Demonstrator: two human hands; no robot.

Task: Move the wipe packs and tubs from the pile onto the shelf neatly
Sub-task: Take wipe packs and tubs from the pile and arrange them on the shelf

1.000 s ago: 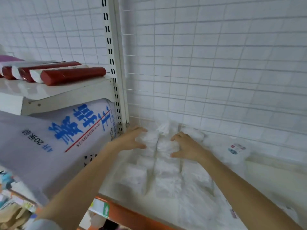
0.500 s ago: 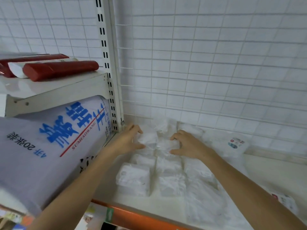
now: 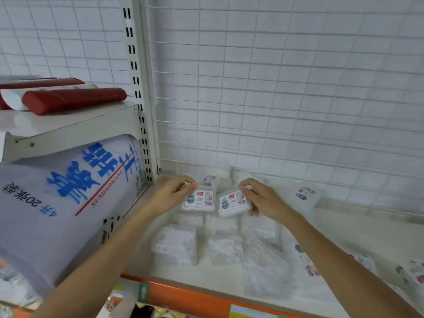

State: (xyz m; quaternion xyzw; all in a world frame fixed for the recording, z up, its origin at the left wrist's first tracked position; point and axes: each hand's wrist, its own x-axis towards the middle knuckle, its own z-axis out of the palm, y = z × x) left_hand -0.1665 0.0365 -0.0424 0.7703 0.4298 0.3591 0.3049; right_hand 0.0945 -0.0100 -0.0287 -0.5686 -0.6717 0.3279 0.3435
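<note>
Head view, close, down onto shelf [image 3: 206, 281].

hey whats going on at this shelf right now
A person is arranging small wipe packs on a white shelf. The left hand pinches one labelled pack and the right hand grips another, both held label up near the back. More white packs lie in rows in front of them.

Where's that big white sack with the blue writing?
In the head view the white sack lies at the far left, under the upper shelf holding red tubes, just left of the left hand.
</note>
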